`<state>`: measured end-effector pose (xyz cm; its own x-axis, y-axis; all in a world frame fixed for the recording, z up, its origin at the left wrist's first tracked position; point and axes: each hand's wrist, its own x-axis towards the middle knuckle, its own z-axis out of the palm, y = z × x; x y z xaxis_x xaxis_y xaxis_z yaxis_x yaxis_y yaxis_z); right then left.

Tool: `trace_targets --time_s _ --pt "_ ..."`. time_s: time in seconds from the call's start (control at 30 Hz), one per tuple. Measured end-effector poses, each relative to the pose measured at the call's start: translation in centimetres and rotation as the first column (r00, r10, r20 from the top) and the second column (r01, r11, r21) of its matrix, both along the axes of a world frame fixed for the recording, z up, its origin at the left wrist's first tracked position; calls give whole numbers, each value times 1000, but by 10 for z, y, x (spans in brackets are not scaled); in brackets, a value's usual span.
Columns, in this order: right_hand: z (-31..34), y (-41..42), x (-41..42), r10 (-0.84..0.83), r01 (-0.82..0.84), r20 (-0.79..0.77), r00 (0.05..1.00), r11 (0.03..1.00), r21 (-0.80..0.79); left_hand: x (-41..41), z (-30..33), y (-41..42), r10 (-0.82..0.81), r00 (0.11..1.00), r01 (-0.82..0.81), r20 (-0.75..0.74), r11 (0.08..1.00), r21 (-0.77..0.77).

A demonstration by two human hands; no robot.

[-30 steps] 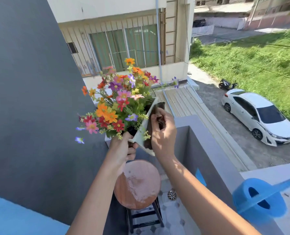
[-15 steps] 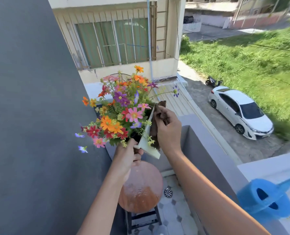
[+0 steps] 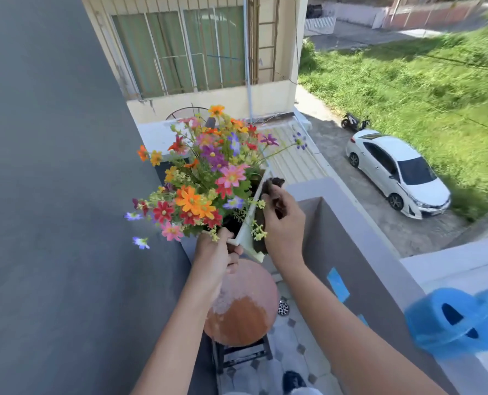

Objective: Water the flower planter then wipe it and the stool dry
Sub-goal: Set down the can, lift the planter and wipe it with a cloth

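Since half a second ago our right hand (image 3: 284, 223) has slid the dark cloth (image 3: 274, 185) slightly along the planter's white side, while the planter (image 3: 247, 226) stays lifted above the stool (image 3: 244, 309). Our left hand (image 3: 215, 259) is clenched on the planter's near corner, and our right grasps the cloth against its wall. We see the stool's round seat wet below, the blue watering can (image 3: 451, 323) on the ledge at right.

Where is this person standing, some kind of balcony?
Most likely a small upstairs balcony of a house: a grey parapet wall runs along the edge, a floor drain sits in the tiled floor, and a white car stands far below.
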<state>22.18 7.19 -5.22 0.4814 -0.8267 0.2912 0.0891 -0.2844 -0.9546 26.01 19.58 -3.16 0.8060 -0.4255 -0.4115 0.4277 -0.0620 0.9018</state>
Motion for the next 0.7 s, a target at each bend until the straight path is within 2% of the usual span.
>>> trace_targets --time_s 0.07,0.17,0.23,0.33,0.4,0.53,0.7 --pt "-15 -9 1 -2 2 -50 999 1000 8 1 0 2 -33 999 32 37 999 21" --pt "-33 -18 3 -10 27 -125 992 990 141 4 -6 0 7 999 -9 38 998 62" --pt "-41 -18 7 22 2 -123 992 981 193 8 -16 -3 38 999 -40 20 994 99" --pt "-55 -14 18 106 -90 -92 990 983 162 14 -38 -10 103 994 -98 -42 989 113" --pt "-71 -18 27 110 -95 -98 989 985 147 19 -52 -14 109 992 -102 -66 988 112" --pt "-135 -40 39 151 -104 -302 941 981 164 40 -85 -15 100 990 -82 -97 980 181" --pt "-214 -33 30 285 -235 -601 746 958 162 70 -119 -6 211 969 -187 -131 967 174"
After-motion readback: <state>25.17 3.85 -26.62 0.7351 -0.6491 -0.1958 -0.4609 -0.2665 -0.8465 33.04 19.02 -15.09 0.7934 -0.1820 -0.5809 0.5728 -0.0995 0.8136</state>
